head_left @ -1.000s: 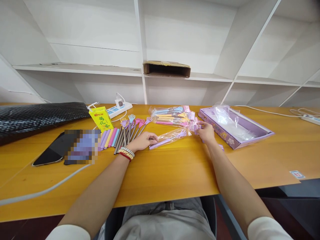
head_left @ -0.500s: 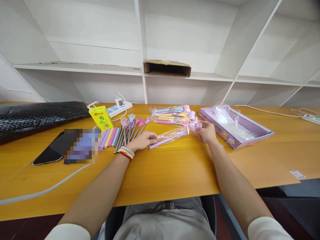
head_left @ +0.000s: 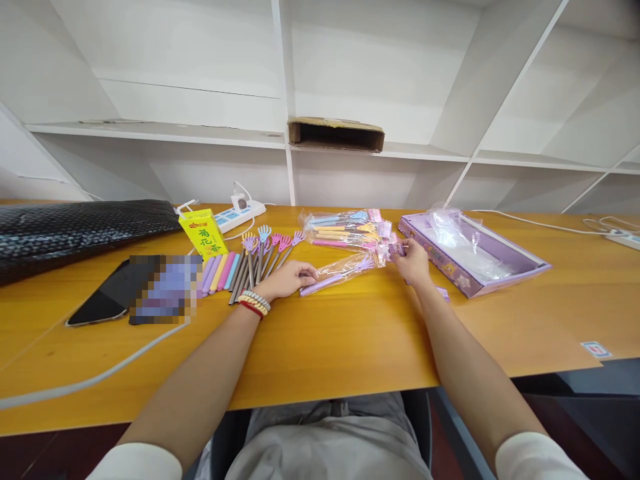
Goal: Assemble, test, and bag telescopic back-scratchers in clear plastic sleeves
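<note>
A clear plastic bag (head_left: pixel 333 269) lies on the table with a purple back scratcher (head_left: pixel 325 284) inside, its claw end to the right. My left hand (head_left: pixel 290 279) has its fingertips pinched at the bag's left end. At the other end, my right hand (head_left: pixel 413 262) grips a small purple header card (head_left: pixel 397 249) between thumb and fingers. Just behind lie several bagged back scratchers (head_left: pixel 340 230) in blue, yellow and pink. Left of my left hand, loose back scratchers (head_left: pixel 263 235) with metal rods are bunched beside coloured handle tubes (head_left: pixel 220 272).
An open purple display box (head_left: pixel 475 290) with clear bags in it stands to the right. A yellow drink carton (head_left: pixel 204 233), a power strip (head_left: pixel 240 215), a phone (head_left: pixel 107 293) and a black wrapped bundle (head_left: pixel 85 227) are on the left. More purple card (head_left: pixel 443 294) lies beside my right wrist.
My right hand has shifted slightly left, and the header card in it has turned. More of the purple card by my right wrist shows. My left hand stays at the bag's end.
</note>
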`<state>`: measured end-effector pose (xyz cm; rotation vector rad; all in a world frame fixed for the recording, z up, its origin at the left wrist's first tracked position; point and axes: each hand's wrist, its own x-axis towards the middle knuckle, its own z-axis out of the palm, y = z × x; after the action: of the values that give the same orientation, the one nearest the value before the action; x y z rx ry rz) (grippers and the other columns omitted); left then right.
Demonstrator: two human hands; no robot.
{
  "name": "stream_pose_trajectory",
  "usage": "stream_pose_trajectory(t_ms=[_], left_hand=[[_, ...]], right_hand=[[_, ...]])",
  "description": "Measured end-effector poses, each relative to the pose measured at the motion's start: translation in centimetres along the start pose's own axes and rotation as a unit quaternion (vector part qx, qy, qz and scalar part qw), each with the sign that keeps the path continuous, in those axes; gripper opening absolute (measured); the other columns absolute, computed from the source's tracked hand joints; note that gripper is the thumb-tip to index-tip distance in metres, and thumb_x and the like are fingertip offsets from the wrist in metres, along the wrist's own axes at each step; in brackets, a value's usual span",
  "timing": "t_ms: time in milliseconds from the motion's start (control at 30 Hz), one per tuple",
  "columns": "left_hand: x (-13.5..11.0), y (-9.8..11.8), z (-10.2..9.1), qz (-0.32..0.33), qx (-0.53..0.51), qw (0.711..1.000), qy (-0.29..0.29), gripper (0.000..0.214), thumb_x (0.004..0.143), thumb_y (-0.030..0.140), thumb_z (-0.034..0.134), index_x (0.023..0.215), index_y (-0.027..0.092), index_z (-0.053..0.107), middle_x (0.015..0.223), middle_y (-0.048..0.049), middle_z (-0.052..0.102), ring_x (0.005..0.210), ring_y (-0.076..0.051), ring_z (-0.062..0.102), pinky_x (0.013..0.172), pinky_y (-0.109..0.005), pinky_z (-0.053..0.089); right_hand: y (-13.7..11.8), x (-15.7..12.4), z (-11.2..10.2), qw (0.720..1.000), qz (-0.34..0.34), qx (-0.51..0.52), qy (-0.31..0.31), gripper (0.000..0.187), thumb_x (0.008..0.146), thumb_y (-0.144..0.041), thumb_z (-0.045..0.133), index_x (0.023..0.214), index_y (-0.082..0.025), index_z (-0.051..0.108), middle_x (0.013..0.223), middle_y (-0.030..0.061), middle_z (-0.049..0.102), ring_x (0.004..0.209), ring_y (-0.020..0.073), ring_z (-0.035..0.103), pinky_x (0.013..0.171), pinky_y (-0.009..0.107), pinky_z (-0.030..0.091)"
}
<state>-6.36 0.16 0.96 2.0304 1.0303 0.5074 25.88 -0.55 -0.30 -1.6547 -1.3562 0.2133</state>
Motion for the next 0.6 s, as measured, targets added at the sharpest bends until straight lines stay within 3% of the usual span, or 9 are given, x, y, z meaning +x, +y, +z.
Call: stream_pose_trajectory(t_ms=[100,267,467,600], left_hand=[[0.0,-0.1,0.0,0.0,-0.003,1.0,-0.002,0.024,0.071,0.037,0.059,0.081,0.016,0.063,0.083,-0.0042,0.066,0.078,-0.017,0.059,0.075,-0.028,0.046],[0.1,-0.3,0.0,0.004,-0.003,1.0,-0.003,0.023,0.071,0.035,0.059,0.083,0.016,0.063,0.083,-0.0039,0.066,0.079,-0.017,0.06,0.076,-0.028,0.046],[0.1,-0.4,0.0,0.006,0.008,1.0,-0.009,0.019,0.073,0.033,0.057,0.083,0.017,0.063,0.083,-0.0024,0.066,0.077,-0.015,0.059,0.076,-0.026,0.045],[0.2,-0.8,0.0,0.007,0.01,1.0,-0.004,0.019,0.074,0.033,0.057,0.084,0.017,0.063,0.084,-0.0024,0.066,0.079,-0.016,0.059,0.075,-0.026,0.045]], right_hand=[[0.3,0.2,0.1,0.997,0.029,0.07,-0.022,0.024,0.059,-0.022,0.058,0.082,-0.016,0.056,0.07,0.0029,0.066,0.057,0.0151,0.056,0.056,0.025,0.04],[0.7,0.5,0.0,0.978,0.103,0.175,-0.04,0.039,0.046,-0.028,0.072,0.076,-0.017,0.051,0.063,0.0026,0.064,0.051,0.0156,0.056,0.048,0.025,0.04],[0.8,0.5,0.0,0.967,0.118,0.221,-0.045,0.046,0.036,-0.027,0.08,0.071,-0.017,0.051,0.061,0.0002,0.06,0.053,0.0147,0.056,0.05,0.026,0.044],[-0.1,0.2,0.0,0.944,0.119,0.288,-0.107,0.048,0.034,-0.023,0.081,0.073,-0.017,0.054,0.064,0.0002,0.061,0.056,0.0145,0.057,0.054,0.027,0.045]])
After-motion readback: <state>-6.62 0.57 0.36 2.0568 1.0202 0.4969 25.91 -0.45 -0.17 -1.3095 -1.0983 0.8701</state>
